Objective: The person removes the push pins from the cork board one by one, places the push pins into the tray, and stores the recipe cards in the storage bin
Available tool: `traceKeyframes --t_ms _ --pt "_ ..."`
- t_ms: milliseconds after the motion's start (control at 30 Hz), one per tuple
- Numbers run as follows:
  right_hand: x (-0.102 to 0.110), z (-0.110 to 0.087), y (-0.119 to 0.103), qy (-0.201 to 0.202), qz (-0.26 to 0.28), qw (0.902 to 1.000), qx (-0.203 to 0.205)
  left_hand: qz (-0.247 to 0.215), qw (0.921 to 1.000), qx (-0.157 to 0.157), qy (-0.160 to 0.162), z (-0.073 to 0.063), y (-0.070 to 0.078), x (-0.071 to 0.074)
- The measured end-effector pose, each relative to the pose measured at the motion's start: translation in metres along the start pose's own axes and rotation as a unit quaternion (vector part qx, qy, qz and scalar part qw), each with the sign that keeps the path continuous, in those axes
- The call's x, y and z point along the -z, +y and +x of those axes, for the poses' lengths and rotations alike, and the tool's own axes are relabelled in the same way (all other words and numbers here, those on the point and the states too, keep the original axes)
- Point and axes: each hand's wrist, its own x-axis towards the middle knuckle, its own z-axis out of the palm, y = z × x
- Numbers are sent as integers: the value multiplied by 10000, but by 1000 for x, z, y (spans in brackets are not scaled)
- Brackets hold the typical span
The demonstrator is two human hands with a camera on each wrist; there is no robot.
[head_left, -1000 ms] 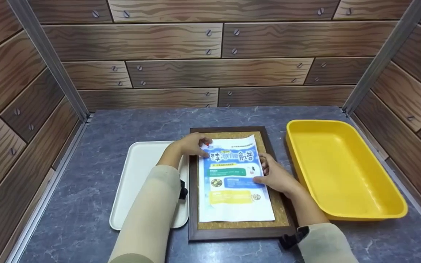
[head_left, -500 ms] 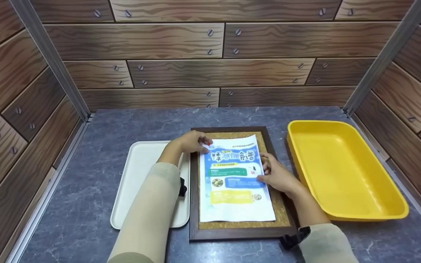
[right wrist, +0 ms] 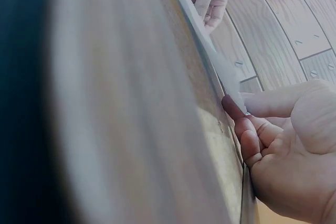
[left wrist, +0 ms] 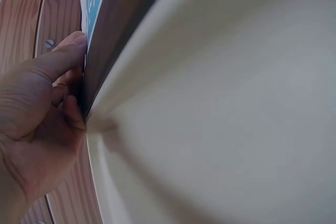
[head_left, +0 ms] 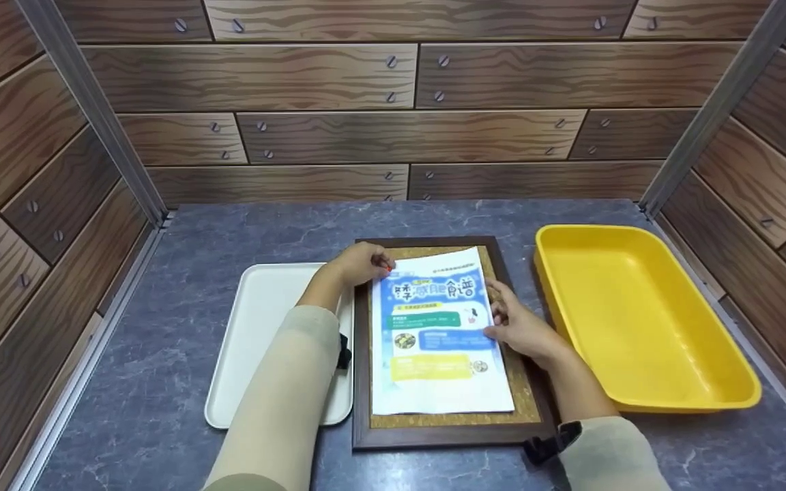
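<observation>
A printed paper sheet (head_left: 441, 348) with blue, green and yellow blocks lies over a framed cork board (head_left: 458, 421). My left hand (head_left: 359, 264) is at the sheet's top left corner, its fingertips at a small red push pin (head_left: 387, 269) there. In the left wrist view, the left thumb (left wrist: 68, 59) meets the sheet's edge, and the pin is hidden. My right hand (head_left: 519, 324) holds the sheet's right edge; the right wrist view shows that edge pinched between thumb and fingers (right wrist: 249, 129). The top right part of the sheet bows up off the cork.
A white tray (head_left: 263, 320) sits left of the board, partly under my left forearm. To the right stands a deep yellow bin (head_left: 638, 320), close to my right forearm. Wood-patterned walls (head_left: 393, 75) enclose the dark marbled table (head_left: 134, 361) at back and sides.
The sheet's top right corner has risen slightly. My left thumb has drawn back from the sheet's face toward the pin, and my right hand has shifted a little to the right.
</observation>
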Motion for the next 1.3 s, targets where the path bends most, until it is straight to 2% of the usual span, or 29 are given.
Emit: traceKeyframes --t_ms 133,400,633,967,1300 --pt "1 -1 -1 -31 -89 9999 109 96 9999 -35 134 -1 1 -1" --pt "0 -2 1 -179 -258 9994 160 -1 9998 120 167 -2 3 -3" --pt "0 -3 2 -143 -257 9994 158 -81 9997 154 191 0 1 -5" --pt "-1 -4 1 -158 -158 9997 123 512 9983 201 178 0 11 -2" --pt "-1 -4 1 -170 -126 9997 126 514 9983 175 222 2 9 -4"
